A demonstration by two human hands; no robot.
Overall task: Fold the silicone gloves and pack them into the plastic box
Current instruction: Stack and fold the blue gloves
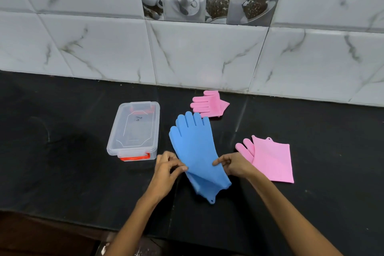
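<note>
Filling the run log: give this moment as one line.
phase: folding | left hand and right hand: pinching blue glove | pink gloves: on counter | plastic box: lid on

Two bare forearms enter from the bottom edge, each ending in a bare hand: the left hand [167,169] and the right hand [234,165]. No sleeve, cuff or glove shows on either arm up to the frame's edge. The wrists carry no watch, band or bracelet, and the fingers that show carry no rings. The arms are slim, and the fingers long and slender. Nail detail is too small to tell.
</note>
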